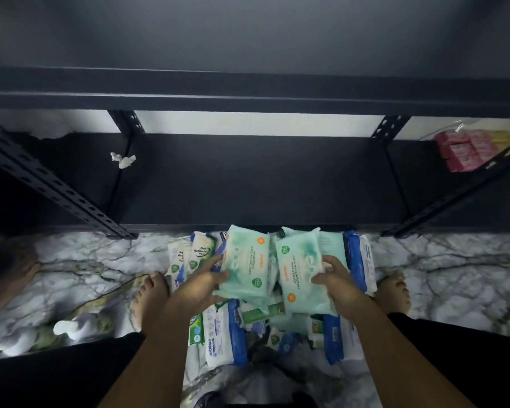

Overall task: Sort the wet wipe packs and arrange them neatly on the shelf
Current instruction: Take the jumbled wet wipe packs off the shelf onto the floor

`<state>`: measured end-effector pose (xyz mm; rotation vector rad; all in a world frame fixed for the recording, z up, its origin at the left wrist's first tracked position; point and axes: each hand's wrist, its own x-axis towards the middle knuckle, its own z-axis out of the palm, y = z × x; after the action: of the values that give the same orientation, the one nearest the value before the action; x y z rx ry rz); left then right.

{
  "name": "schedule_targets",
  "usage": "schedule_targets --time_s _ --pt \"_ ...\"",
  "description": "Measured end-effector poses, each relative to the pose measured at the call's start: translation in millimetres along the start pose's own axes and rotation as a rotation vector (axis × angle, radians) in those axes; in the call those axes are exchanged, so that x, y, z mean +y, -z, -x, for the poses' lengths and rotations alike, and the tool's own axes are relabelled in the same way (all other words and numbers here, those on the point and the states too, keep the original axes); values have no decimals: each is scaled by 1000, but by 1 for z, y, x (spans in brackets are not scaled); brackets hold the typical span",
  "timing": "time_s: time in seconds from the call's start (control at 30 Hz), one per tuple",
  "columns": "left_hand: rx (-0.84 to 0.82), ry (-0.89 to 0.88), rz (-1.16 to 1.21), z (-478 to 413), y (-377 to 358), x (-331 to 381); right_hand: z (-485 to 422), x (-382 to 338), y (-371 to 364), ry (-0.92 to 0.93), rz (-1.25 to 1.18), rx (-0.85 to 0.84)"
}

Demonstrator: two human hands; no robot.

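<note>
- Floor (86, 260): loose pile of wipe packs (224, 334), blue-white and green, between the feet.
- Left hand (200, 285) grips one mint-green pack (245, 266); right hand (340, 285) grips a second mint-green pack (302, 275); both above the pile.
- Shelf (262, 178): crumpled tissue (122, 160) at left; pink packs (465, 150) in a clear bag (454, 126) at far right.

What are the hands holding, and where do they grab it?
The left hand grips the left green pack by its lower left edge; the right hand grips the right green pack by its right edge.
</note>
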<state>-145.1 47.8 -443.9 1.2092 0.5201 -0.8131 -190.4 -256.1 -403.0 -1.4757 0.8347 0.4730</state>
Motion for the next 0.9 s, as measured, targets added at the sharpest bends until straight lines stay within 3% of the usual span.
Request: schedule_targets --time_s 0.07,0.13,0.23,0.33,0.4,0.47,0.57,0.63,0.73,0.8,0.9 --pt "51 12 -153 -1 -7 -5 0 1 -4 50 186 53" --pt "126 -13 -280 3 -18 -3 -3 3 -5 16 212 45" --pt "290 -37 -441 -1 -25 1 -5 10 -3 -100 -106 -55" --pt "343 -68 -263 -3 -26 -3 -2 18 -1 -103 -423 -60" --pt "383 -50 -97 -3 -26 -9 -3 25 -3 -123 -491 15" --pt "419 -69 -252 -2 -28 -11 -5 32 -6 -156 -240 192" --pt "597 -148 -936 5 -30 -5 -3 40 -7 -50 663 385" --pt "651 -347 -1160 9 -36 1 4 41 -11 64 866 405" --pt "331 -600 -1494 2 -43 4 3 42 -15 387 900 299" --pt "98 -556 -1710 -4 -43 2 1 46 -13 479 1062 111" --pt "41 -495 -1915 -3 -40 4 1 44 -6 540 1521 100"
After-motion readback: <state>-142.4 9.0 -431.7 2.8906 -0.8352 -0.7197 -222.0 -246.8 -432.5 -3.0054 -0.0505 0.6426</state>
